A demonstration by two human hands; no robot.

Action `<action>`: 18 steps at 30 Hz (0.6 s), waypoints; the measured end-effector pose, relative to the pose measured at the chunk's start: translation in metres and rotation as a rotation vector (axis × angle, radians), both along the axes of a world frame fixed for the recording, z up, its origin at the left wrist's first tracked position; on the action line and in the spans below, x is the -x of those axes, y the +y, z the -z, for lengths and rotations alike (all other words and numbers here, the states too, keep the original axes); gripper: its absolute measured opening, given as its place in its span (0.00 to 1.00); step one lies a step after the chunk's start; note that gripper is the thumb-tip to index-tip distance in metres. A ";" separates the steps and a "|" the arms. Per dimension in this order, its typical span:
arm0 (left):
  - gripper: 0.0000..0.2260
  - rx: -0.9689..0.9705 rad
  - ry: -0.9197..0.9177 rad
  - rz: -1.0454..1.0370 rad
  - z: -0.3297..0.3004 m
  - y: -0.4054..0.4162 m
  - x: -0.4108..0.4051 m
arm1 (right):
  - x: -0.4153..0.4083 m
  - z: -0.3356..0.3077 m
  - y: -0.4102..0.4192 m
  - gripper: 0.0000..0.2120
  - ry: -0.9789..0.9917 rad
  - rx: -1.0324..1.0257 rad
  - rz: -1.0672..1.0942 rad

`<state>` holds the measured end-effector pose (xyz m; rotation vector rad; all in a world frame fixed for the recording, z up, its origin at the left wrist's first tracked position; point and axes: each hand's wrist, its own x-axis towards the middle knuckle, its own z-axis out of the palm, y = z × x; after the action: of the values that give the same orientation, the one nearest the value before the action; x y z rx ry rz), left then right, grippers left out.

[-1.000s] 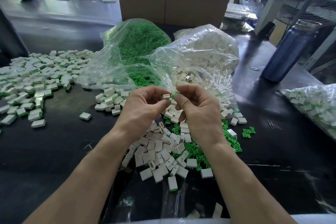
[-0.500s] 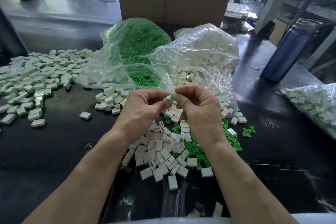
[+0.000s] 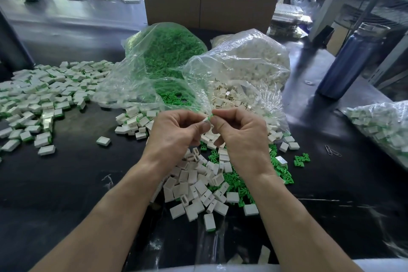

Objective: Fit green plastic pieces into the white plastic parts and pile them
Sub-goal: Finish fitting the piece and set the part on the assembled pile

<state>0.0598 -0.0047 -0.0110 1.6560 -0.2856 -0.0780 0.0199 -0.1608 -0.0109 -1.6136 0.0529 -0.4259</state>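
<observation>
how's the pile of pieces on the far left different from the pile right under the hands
The left pile is white parts that mostly show a green edge, so they look fitted; the near pile is plain white parts, several showing open slots, mixed with loose green pieces. The left pile spreads wide and flat; the near pile is smaller and heaped. Both lie on the black table.

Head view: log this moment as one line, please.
step: fitting | left hand: pinches white part | right hand: pinches green piece at part | finished pile: far left
</observation>
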 end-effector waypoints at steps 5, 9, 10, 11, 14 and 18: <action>0.01 0.010 0.021 -0.030 0.001 -0.002 0.001 | 0.002 0.000 0.003 0.08 -0.004 -0.013 0.008; 0.02 0.020 0.052 -0.044 0.001 -0.002 0.002 | 0.002 -0.002 0.005 0.08 0.018 -0.065 -0.011; 0.03 0.024 0.057 -0.046 0.002 -0.003 0.002 | 0.003 -0.002 0.005 0.08 0.022 -0.077 -0.010; 0.04 0.027 0.059 -0.050 0.002 -0.003 0.002 | 0.003 -0.002 0.006 0.07 0.024 -0.089 -0.008; 0.04 0.037 0.069 -0.068 0.003 -0.006 0.003 | 0.003 0.000 0.009 0.06 0.024 -0.137 0.005; 0.06 0.068 0.091 -0.078 0.002 -0.008 0.003 | 0.003 0.003 0.012 0.04 0.041 -0.210 0.019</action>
<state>0.0565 -0.0123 -0.0131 1.5894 -0.1530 -0.0841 0.0174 -0.1487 -0.0139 -1.4161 0.1399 -0.3890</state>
